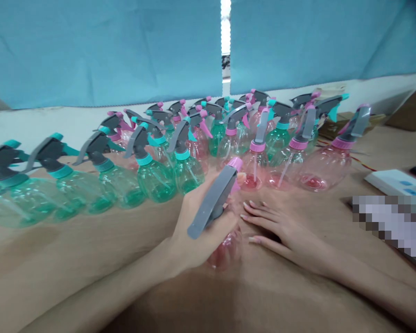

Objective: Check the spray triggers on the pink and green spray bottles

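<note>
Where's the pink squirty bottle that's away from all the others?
In the head view, the pink spray bottle is near the middle, gripped in the left hand, beside the right hand.

We are slanting our bare left forearm (128, 286) up from the lower left and curling our bare left hand (203, 246) into a grip. We are angling our bare right forearm (367, 283) in from the lower right and holding our bare right hand (288, 229) palm down, its long-nailed fingers (263, 223) spread leftward, near the left hand.
</note>
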{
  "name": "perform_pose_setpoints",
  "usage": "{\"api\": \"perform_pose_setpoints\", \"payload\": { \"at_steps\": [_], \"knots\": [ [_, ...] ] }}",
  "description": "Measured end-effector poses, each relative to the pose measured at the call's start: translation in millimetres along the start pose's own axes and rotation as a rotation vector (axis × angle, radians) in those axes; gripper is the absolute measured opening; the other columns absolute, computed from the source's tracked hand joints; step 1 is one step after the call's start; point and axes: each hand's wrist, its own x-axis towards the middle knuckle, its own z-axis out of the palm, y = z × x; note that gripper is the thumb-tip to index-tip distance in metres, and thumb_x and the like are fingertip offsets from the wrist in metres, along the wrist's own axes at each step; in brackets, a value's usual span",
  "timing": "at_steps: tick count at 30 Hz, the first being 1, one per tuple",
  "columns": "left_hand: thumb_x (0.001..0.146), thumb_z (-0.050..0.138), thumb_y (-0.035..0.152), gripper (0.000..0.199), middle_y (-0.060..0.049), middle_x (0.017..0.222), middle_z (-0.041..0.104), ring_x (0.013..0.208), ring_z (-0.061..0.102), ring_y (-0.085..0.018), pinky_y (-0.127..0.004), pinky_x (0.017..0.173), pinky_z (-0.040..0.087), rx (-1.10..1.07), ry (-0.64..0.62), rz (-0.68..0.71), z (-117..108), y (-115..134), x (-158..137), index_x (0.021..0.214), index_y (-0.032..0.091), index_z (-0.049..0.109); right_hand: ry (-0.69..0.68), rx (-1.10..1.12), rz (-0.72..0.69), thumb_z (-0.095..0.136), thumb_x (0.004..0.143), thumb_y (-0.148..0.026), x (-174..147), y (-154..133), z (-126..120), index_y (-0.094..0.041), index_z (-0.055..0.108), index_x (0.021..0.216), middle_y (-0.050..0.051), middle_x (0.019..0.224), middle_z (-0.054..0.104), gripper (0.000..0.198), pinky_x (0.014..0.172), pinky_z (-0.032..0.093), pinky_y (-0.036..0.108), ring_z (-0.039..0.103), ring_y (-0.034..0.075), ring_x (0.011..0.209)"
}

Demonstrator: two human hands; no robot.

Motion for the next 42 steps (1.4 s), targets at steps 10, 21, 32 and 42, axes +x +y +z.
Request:
{"api": "perform_pose_setpoints", "payload": {
  "at_steps": [10, 21, 32, 42],
  "knots": [
    [0.073, 0.050, 0.018, 0.008, 0.003, 0.073, 0.054, 0.065, 0.052, -0.015, -0.028, 0.058, 0.042, -0.019, -0.017, 0.034, 2.3, -4.0, 0.4, 0.079, 0.024, 0.047, -0.001, 0.012, -0.005, 0.046, 0.096, -0.049, -0.2, 1.6, -0.7, -0.027, 0.043, 0.143, 0.005, 0.150, 0.041, 0.052, 0.114, 0.029, 0.053, 0.032, 0.027, 0.141],
    [0.067, 0.050, 0.013, 0.015, 0.005, 0.067, 0.044, 0.059, 0.045, -0.013, -0.028, 0.056, 0.039, -0.066, -0.013, 0.018, 4.4, -1.7, 2.1, 0.073, 0.024, 0.041, -0.027, 0.000, -0.005, 0.044, 0.096, -0.050, 0.3, 0.3, -3.0, -0.024, 0.043, 0.144, 0.006, 0.151, 0.040, 0.054, 0.114, 0.029, 0.053, 0.031, 0.027, 0.141],
    [0.077, 0.056, 0.014, 0.024, 0.008, 0.065, 0.045, 0.050, 0.040, -0.008, -0.022, 0.050, 0.038, -0.041, -0.014, 0.024, 11.9, -14.0, 0.4, 0.099, 0.023, 0.052, -0.008, -0.013, -0.022, 0.046, 0.096, -0.048, -0.3, 3.0, -0.7, -0.023, 0.045, 0.142, 0.006, 0.151, 0.040, 0.052, 0.114, 0.030, 0.052, 0.033, 0.026, 0.141],
    [0.079, 0.057, 0.019, 0.035, 0.004, 0.074, 0.057, 0.052, 0.051, -0.010, -0.021, 0.050, 0.047, 0.041, -0.044, 0.071, 10.2, -23.8, -1.9, 0.113, 0.024, 0.052, 0.008, -0.007, -0.037, 0.046, 0.096, -0.048, -0.5, 5.6, 1.9, -0.023, 0.047, 0.141, 0.005, 0.151, 0.041, 0.051, 0.114, 0.030, 0.052, 0.032, 0.026, 0.141]
  ]
}}
